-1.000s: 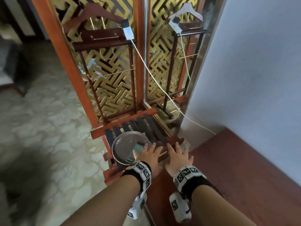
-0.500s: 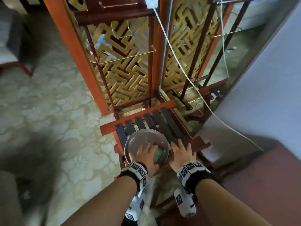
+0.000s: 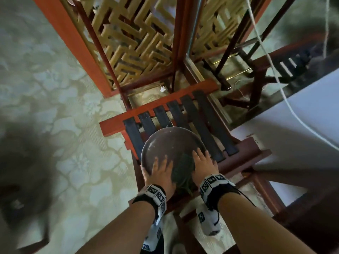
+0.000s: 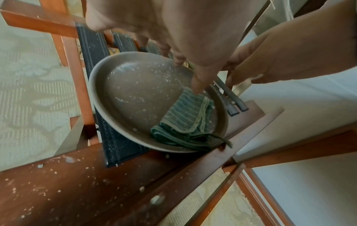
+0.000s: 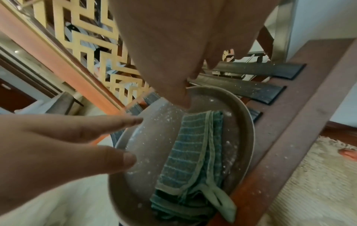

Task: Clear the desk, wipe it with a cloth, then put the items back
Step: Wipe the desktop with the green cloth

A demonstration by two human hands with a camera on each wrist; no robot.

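Overhead, a round plate (image 3: 170, 143) is seen on a slatted rack (image 3: 207, 121), under both hands; the left hand (image 3: 161, 173) and right hand (image 3: 203, 164) lie flat, fingers straight, grasping nothing. At the left wrist, a folded green cloth (image 4: 185, 120) lies below the fingertips, soft and light, likely best pinched at its hem. At the right wrist, its long axis runs along the hand, loop nearest the wrist.
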